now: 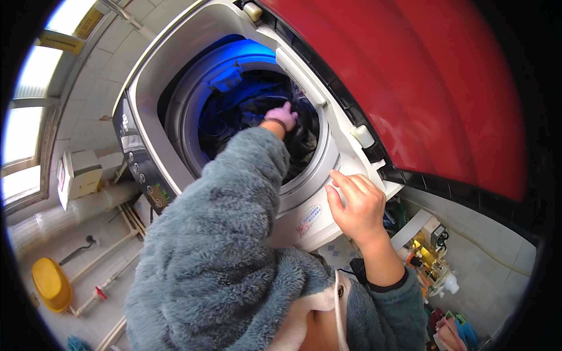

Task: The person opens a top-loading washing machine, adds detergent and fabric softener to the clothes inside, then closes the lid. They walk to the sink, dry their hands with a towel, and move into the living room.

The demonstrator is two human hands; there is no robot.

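Observation:
My left hand (282, 116) reaches down into the drum of a top-loading washing machine, among dark wet-looking clothes (303, 136). Blue light tints that hand and the drum's far side. Some of its fingers are hidden, so whether it grips the cloth is unclear. My right hand (358, 204) is held over the machine's front right corner, fingers bent, thumb and forefinger apart, nothing in it. The pale drum ring (303, 186) surrounds the clothes. A red lid (421, 87) stands raised on the right. The control panel (142, 169) shows lit green marks on the left.
Pipes with a red valve handle (101, 293) run along the tiled wall at the left, near a yellow plastic basin (52, 284). A white box (80, 175) sits below the window. Bottles (428, 259) crowd a shelf at the right, with coloured cloths (452, 331) below.

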